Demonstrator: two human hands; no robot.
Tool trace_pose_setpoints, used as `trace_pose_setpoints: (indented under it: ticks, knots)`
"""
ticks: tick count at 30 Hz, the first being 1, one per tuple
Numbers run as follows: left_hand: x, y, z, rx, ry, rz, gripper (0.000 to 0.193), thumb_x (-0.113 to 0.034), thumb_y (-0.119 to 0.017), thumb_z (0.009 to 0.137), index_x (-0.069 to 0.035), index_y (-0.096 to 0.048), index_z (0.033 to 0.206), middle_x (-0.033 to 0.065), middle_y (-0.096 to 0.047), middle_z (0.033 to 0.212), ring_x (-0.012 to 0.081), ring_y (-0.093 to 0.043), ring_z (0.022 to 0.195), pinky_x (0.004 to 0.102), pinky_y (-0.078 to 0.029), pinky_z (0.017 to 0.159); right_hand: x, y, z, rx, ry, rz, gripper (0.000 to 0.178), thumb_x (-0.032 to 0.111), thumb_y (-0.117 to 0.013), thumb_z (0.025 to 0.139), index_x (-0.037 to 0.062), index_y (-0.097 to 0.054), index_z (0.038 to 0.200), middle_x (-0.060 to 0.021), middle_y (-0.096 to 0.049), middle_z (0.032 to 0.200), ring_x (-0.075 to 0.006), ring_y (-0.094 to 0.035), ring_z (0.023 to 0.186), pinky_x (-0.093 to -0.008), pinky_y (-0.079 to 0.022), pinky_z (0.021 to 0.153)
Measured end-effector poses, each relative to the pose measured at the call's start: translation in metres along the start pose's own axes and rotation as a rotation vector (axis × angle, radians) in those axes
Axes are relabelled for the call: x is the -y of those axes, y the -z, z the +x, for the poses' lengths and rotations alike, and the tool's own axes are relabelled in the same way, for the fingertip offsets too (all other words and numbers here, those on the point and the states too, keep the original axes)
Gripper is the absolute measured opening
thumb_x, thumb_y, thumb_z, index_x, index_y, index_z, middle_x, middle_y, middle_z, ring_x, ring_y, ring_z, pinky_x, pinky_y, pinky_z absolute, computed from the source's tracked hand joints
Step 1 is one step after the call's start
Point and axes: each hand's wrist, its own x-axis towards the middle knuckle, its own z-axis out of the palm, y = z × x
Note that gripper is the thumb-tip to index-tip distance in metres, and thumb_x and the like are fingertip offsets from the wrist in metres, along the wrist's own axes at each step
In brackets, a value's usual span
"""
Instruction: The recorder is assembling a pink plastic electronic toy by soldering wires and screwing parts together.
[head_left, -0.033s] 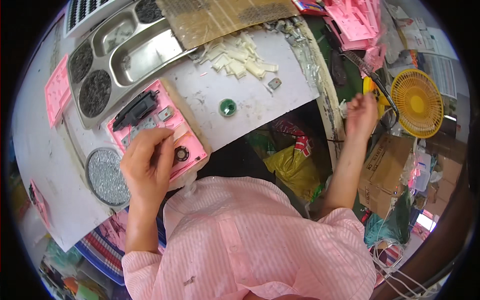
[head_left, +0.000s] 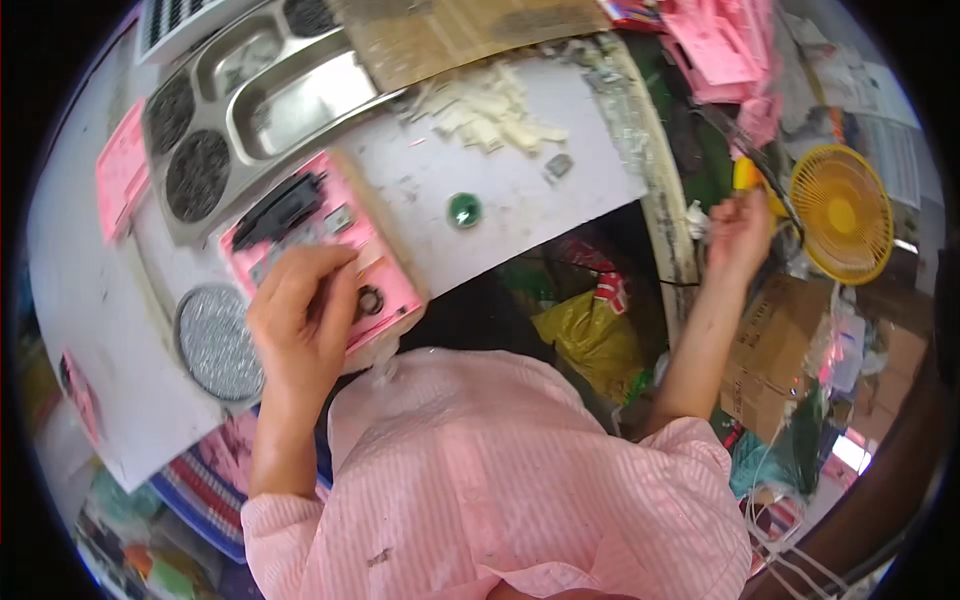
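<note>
My left hand (head_left: pixel 305 305) rests over a pink plastic casing (head_left: pixel 395 285), thumb and forefinger pinched together; whatever is between the fingertips is hidden. Inside the casing lie a long black part (head_left: pixel 278 212), a small metal-and-white component (head_left: pixel 339 219) and a dark ring-shaped part (head_left: pixel 370 300). Off to the right, my right hand (head_left: pixel 740 235) is raised with loosely curled, slightly parted fingers, and nothing shows in it. Its fingertips are close to a yellow part (head_left: pixel 745 173) and a slim dark rod-like tool (head_left: pixel 784 205); contact cannot be made out.
A metal compartment tray (head_left: pixel 235 110) holds dark small parts. A round dish (head_left: pixel 215 340) of silvery pieces, a pile of pale strips (head_left: pixel 490 110) and a green round container (head_left: pixel 464 210) stand on the white table. A yellow fan (head_left: pixel 840 215) and a cardboard box (head_left: pixel 770 335) are at right.
My right hand has shifted slightly right and its fingers look less curled. My left hand keeps its pinch over the casing. The whole view has moved a little.
</note>
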Motion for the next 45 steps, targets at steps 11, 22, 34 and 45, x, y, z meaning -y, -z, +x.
trace_pose_setpoints:
  ticks: [11, 22, 34, 45]
  knots:
    - [0.015, -0.001, 0.017, -0.097, -0.09, 0.257, 0.012, -0.007, -0.079, 0.075, -0.006, -0.073, 0.085, 0.0036, -0.062, 0.093, 0.0228, -0.057, 0.085, 0.0349, -0.045, 0.077, 0.047, 0.075, 0.028, -0.054, 0.185, 0.159, 0.024, 0.022, -0.064, 0.093, 0.0098, -0.046, 0.083, -0.0007, -0.033, 0.064, -0.0111, -0.032, 0.052, -0.0269, -0.028, 0.048]
    - [0.011, 0.005, 0.008, -0.131, -0.061, 0.249, 0.011, -0.005, -0.079, 0.079, -0.005, -0.075, 0.089, 0.0045, -0.066, 0.084, 0.0206, -0.061, 0.075, 0.0321, -0.047, 0.069, -0.064, -0.145, -0.165, 0.715, 0.111, -0.177, 0.035, 0.009, -0.075, 0.087, -0.0025, -0.059, 0.116, -0.0084, -0.067, 0.092, -0.0089, -0.058, 0.069, -0.0214, -0.048, 0.061]
    - [-0.006, 0.019, -0.005, 0.025, 0.57, -0.577, 0.015, 0.0, -0.059, 0.1, 0.006, -0.067, 0.112, 0.0086, -0.073, 0.092, 0.0118, -0.072, 0.084, 0.0236, -0.06, 0.076, -0.086, -0.256, -0.22, 1.049, -0.006, -0.071, 0.052, -0.011, -0.071, 0.083, 0.0, -0.059, 0.133, -0.008, -0.066, 0.11, -0.0114, -0.066, 0.096, -0.0229, -0.054, 0.081]
    - [0.017, 0.01, 0.007, -0.125, -0.127, 0.362, 0.011, -0.004, -0.077, 0.081, -0.004, -0.073, 0.091, 0.0046, -0.062, 0.096, 0.0222, -0.059, 0.087, 0.0358, -0.049, 0.076, -0.073, -0.226, -0.203, 0.919, 0.278, -0.259, 0.045, -0.007, -0.076, 0.081, -0.0019, -0.062, 0.124, -0.0058, -0.064, 0.101, -0.0083, -0.058, 0.082, -0.0207, -0.048, 0.075]
